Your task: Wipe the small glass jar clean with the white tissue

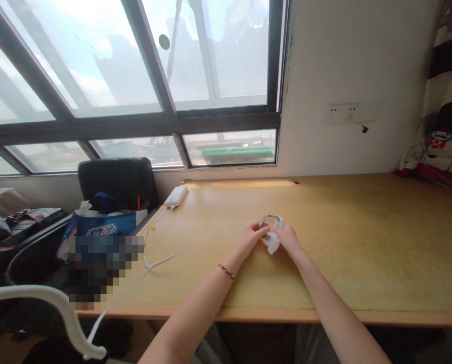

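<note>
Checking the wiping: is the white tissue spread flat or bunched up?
Bunched up: the tissue is crumpled between left hand and right hand, against the glasses.

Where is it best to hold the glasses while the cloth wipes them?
Probably grip the glasses by the frame's left end, coming from the left, as the left hand does. The frame looks thin, and the right hand with the cloth takes up their right side.

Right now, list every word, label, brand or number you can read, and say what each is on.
Nothing can be read for certain.
Blue bag: white brand lettering, too blurred to quote.
Wall sockets: markings too small.
Glasses in the left hand, white cloth in the right hand: no text shows.
</note>
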`<state>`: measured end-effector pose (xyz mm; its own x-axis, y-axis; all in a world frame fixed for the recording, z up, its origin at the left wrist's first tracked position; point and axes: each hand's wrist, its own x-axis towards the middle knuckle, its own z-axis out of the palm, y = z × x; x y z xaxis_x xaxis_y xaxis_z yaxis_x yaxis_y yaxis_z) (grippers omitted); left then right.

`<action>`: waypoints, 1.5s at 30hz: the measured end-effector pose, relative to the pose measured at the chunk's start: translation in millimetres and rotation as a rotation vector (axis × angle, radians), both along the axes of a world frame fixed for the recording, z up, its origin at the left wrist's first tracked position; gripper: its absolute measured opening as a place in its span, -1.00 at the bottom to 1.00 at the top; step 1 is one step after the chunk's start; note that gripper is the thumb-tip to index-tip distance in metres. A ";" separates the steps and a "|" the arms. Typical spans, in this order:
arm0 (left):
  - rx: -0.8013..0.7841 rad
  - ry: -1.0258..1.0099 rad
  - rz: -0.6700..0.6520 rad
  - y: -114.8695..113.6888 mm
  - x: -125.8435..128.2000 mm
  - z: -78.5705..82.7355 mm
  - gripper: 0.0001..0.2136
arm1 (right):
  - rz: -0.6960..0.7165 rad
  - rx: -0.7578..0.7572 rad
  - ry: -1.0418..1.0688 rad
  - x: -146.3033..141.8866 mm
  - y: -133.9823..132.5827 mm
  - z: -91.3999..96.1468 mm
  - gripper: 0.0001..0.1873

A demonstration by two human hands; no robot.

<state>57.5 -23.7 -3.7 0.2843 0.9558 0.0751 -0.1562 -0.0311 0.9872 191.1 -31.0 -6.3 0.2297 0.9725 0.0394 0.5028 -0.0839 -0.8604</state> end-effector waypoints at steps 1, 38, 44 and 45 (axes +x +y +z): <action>0.004 0.020 0.009 -0.4 -0.5 1.0 -0.71 | 0.002 0.001 -0.056 0.9 0.7 0.4 -0.72; 0.253 0.274 0.056 -6.2 4.4 -3.3 -0.65 | -0.104 0.093 -0.239 6.2 -3.6 8.5 -0.61; 0.280 0.282 0.027 -7.5 -0.8 7.2 -0.67 | 0.057 0.258 -0.660 9.1 -18.6 23.2 -0.79; 0.270 0.256 0.006 -7.9 -1.4 8.3 -0.67 | 0.105 0.284 -0.659 8.6 -20.0 24.3 -0.79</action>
<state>56.1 -31.6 4.6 0.3206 0.9132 0.2515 0.0962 -0.2956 0.9505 199.6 -51.0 18.0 -0.0227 0.9198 0.3917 0.9175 0.1747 -0.3572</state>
